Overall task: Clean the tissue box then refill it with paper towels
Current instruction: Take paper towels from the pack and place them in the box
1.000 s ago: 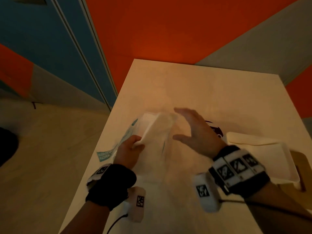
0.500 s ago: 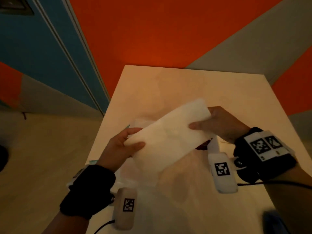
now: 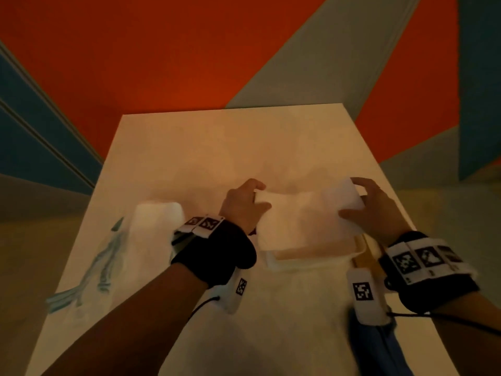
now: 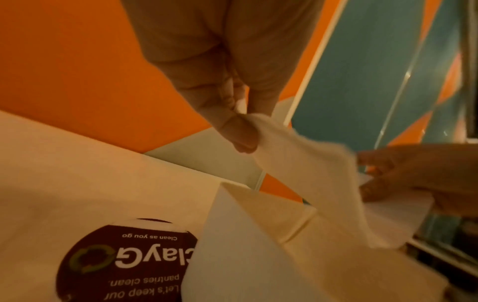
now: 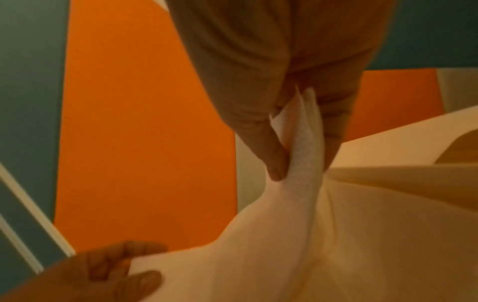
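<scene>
Towel held over the box, ready to go in

You pinched the towel at each end, left hand and right hand both gripping it, stretched just above the open box on the table. To seat it well, you needed to keep it flat, square it to the walls, and lower both ends evenly.

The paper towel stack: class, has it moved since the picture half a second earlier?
Yes. The paper towel stack, pinched by the left hand and right hand, has gone rightward from above the table's middle to over the open tissue box.
</scene>
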The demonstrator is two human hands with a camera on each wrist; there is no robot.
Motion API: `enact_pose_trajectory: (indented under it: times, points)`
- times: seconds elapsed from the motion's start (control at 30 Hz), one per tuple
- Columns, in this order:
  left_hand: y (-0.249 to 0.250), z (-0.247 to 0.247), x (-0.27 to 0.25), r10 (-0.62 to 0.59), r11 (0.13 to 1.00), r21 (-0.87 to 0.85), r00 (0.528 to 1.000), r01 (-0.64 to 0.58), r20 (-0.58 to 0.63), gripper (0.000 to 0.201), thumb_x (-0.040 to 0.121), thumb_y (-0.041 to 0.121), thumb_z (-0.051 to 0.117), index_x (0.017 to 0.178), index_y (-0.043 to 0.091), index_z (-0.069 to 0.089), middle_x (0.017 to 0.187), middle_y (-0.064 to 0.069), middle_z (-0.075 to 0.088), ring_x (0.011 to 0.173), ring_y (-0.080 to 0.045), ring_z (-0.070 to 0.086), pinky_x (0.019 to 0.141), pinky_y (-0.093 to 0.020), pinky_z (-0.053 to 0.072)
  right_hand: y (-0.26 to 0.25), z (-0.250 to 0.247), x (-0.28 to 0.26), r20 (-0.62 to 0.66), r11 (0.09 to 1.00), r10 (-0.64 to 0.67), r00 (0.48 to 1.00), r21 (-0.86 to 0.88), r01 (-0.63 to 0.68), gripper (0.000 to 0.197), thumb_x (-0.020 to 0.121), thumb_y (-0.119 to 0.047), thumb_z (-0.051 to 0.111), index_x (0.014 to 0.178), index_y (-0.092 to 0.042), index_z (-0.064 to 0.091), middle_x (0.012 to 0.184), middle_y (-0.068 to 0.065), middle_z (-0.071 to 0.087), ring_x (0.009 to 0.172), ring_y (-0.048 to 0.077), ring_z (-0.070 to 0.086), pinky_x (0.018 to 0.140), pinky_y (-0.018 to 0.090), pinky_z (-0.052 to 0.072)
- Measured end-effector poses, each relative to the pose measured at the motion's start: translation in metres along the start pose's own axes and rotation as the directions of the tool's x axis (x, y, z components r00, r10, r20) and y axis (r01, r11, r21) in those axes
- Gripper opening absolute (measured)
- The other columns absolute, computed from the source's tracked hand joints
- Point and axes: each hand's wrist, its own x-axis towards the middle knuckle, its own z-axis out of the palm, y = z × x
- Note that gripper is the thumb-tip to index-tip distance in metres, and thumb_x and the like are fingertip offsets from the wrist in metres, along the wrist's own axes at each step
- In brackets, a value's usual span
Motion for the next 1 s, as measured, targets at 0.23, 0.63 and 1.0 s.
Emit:
enact_pose_trajectory:
  times: [0.23,0.63,1.0]
  points:
    - [0.003,0.044,0.013,0.055,0.832,0.526,0.971,-0.174,0.234,0.038,0.088,0.019,0.049,0.124,0.017,0.037,0.120,-0.014,0.059,0.107,-0.032,0.056,0.089,-0.041,0.047,0.023,0.012,0.011,0.127,0.855,-0.215,0.968,-0.455,0.250,0.049,0.084,-0.015,0.059,0.128,-0.030,0.040,0.108,0.014,0.069,0.095,0.032,0.063,0.080,0.030,0.049]
    - [0.003,0.064,0.022,0.065,0.441,0.861,0.966,-0.252,0.250,0.036,0.083,0.011,0.051,0.117,0.015,0.040,0.106,-0.010,0.064,0.094,-0.030,0.057,0.079,-0.040,0.043,0.024,0.034,0.026,0.483,0.340,-0.129,0.866,-0.799,0.496,0.029,0.094,-0.021,0.036,0.118,-0.017,0.053,0.123,0.007,0.058,0.115,0.027,0.051,0.095,0.039,0.038]
    - [0.009,0.067,0.000,0.163,0.518,0.747,0.905,-0.417,0.392,0.036,0.090,0.015,0.045,0.125,0.016,0.042,0.137,-0.005,0.043,0.120,-0.028,0.039,0.100,-0.040,0.035,0.041,0.007,0.010,0.280,0.873,-0.185,0.942,-0.394,0.288,0.035,0.083,-0.018,0.065,0.115,-0.018,0.049,0.092,0.004,0.059,0.091,0.022,0.057,0.082,0.036,0.051]
